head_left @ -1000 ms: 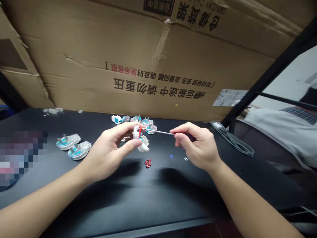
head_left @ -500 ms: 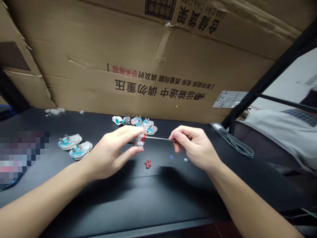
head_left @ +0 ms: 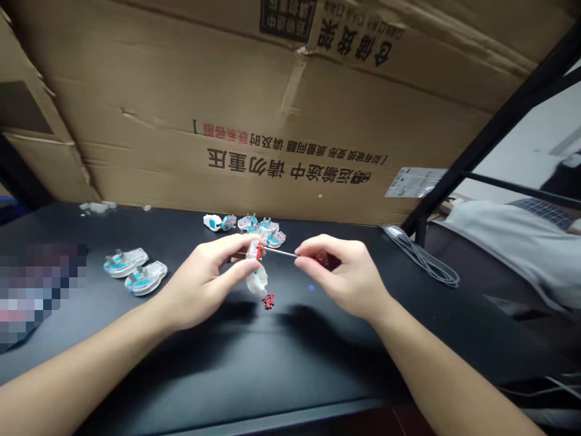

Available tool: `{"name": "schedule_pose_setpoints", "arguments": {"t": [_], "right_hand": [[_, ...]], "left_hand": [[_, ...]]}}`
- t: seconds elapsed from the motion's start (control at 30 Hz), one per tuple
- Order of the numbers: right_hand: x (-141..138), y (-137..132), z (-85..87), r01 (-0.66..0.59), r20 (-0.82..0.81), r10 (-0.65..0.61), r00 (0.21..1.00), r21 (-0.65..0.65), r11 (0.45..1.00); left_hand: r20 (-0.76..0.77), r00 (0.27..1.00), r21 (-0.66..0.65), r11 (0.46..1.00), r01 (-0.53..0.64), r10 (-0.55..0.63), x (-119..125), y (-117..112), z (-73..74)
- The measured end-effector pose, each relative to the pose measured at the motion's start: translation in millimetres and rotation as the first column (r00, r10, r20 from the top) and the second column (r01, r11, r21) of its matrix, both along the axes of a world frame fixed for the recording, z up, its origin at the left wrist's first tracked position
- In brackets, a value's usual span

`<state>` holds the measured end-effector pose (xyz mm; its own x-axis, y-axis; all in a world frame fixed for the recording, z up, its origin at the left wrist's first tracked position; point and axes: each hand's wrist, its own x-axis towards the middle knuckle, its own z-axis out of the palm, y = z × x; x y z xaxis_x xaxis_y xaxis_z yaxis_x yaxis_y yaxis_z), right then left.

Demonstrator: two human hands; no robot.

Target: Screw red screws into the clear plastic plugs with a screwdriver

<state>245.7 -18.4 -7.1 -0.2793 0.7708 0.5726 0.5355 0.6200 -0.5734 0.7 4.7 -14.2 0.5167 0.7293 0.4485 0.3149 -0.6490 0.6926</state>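
1. The left hand [head_left: 197, 281] grips a clear plastic plug housing [head_left: 255, 257] with red insert, above the desk's middle.
2. The right hand [head_left: 345, 275] pinches a thin steel screwdriver [head_left: 284, 252], tip at the housing.
3. Two clear teal-centred plug housings [head_left: 135, 270] lie left on the black desk [head_left: 227, 363].

Right hand [head_left: 347, 277], screwdriver [head_left: 281, 252] — both moved left

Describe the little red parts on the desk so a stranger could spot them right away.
On the black desk in front of the big cardboard box, look just right of the left hand. The small red parts lie there in a tiny cluster, bright red, unlike the clear plug shells nearby.
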Motion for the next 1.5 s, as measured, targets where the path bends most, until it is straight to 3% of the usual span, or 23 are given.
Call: {"name": "schedule_pose_setpoints", "arguments": {"t": [0.07, 0.1, 0.17, 0.2, 0.23, 0.3, 0.37, 0.43, 0.5, 0.57, 0.7, 0.87, 1.1, 1.23, 1.37, 1.5], "right_hand": [[-1, -1, -1.7, 0.032, 0.055, -0.047, 0.997, 0.24, 0.97], [-1, -1, -2.0, 0.038, 0.054, -0.054, 0.997, 0.253, 0.967], [-2, -1, -1.2, 0.032, -0.032, -0.03, 0.999, 0.052, 0.998], [-2, 0, -0.3, -0.006, -0.109, -0.01, 0.994, -0.14, 0.99], [-1, 1, 0.7, -0.093, -0.166, 0.043, 0.985, -0.307, 0.947], [2, 5, 2.0, -0.172, -0.195, 0.092, 0.977, -0.445, 0.879], [6, 9, 1.3, -0.138, -0.096, 0.113, 0.989, -0.33, 0.934], [9, 12, -1.5, -0.079, 0.036, 0.08, 0.996, -0.032, 0.996], [12, 14, -6.0, -0.068, 0.088, 0.046, 0.995, 0.27, 0.96], [11, 14, -10.8, -0.095, 0.079, 0.067, 0.995, 0.445, 0.89], [0, 10, -17.8, -0.208, 0.189, 0.127, 0.974, 0.506, 0.837], [-7, 6, -17.9, -0.289, 0.365, 0.049, 0.93, 0.64, 0.712], [-2, 0, -6.4, -0.379, 0.506, -0.029, 0.862, 0.68, 0.627], [-3, -6, 0.0, -0.415, 0.559, -0.092, 0.824, 0.706, 0.574], [-3, -8, 1.9, -0.435, 0.577, -0.103, 0.81, 0.709, 0.555], [-3, -8, 0.1, -0.463, 0.598, -0.082, 0.797, 0.693, 0.553]], "left_hand": [[0.045, 0.999, -0.151, 0.988, 0.038, -0.031, 3, -1, 0.5], [0.054, 0.998, -0.172, 0.984, 0.042, -0.033, 4, -2, 0.5], [0.034, 0.999, -0.092, 0.996, -0.005, 0.008, 5, -3, 0.1], [0.013, 0.999, -0.016, 0.999, -0.034, 0.035, 5, -4, 0.0], [-0.008, 0.999, 0.058, 0.997, -0.05, 0.05, 5, -4, -0.1], [-0.024, 0.999, 0.109, 0.993, -0.037, 0.04, 4, -4, -0.5], [0.047, 0.999, -0.024, 1.0, 0.003, -0.002, 5, -3, -2.2], [0.2, 0.979, -0.234, 0.969, 0.073, -0.026, 6, 0, -6.0], [0.349, 0.937, -0.389, 0.906, 0.168, -0.024, 8, 2, -11.3], [0.436, 0.9, -0.464, 0.852, 0.243, -0.019, 10, 3, -16.0], [0.407, 0.909, -0.483, 0.822, 0.301, -0.094, 13, -2, -16.1], [0.26, 0.944, -0.464, 0.831, 0.306, -0.202, 17, -10, -5.1], [0.215, 0.933, -0.589, 0.724, 0.359, -0.287, 20, -13, -3.4], [0.207, 0.935, -0.617, 0.704, 0.353, -0.287, 21, -13, -5.8], [0.167, 0.937, -0.648, 0.681, 0.34, -0.308, 21, -11, -7.1], [0.151, 0.94, -0.72, 0.617, 0.318, -0.307, 20, -11, -7.0]]}}
